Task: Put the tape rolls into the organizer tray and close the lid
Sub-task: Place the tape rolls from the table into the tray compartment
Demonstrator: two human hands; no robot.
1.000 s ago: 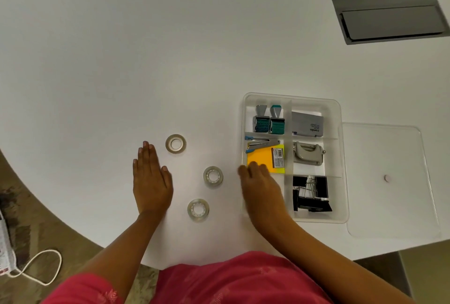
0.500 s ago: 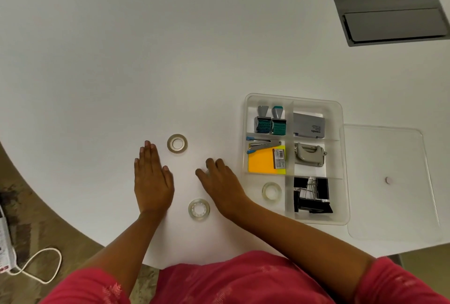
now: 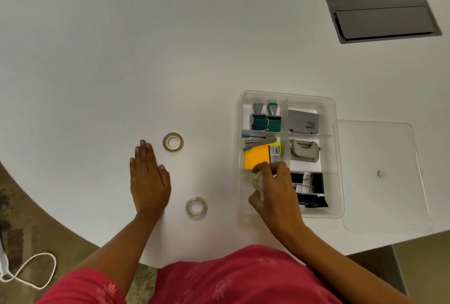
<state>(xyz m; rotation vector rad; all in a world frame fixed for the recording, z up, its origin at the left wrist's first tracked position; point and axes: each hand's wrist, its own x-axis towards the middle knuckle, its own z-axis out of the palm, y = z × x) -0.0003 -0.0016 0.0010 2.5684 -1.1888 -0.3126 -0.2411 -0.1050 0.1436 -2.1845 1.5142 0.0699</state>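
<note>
A white bench (image 3: 121, 48) carries a clear tray (image 3: 339, 157), its lid (image 3: 389, 201) beside it. The right hand (image 3: 275, 189) pinches a tape roll (image 3: 257, 182) over the near-left compartment; the left hand (image 3: 148, 177) rests flat, fingers together. Two rolls (image 3: 196, 207) (image 3: 173, 142) lie loose; a roll standing on edge could block the lid

The right hand (image 3: 274, 188) pinches a clear tape roll (image 3: 257, 182) over the tray's (image 3: 338, 157) near-left compartment. The left hand (image 3: 148, 179) lies flat on the white table (image 3: 146, 60), between two other rolls (image 3: 173, 142) (image 3: 196, 207). The lid (image 3: 379, 174) lies beside the tray.
</note>
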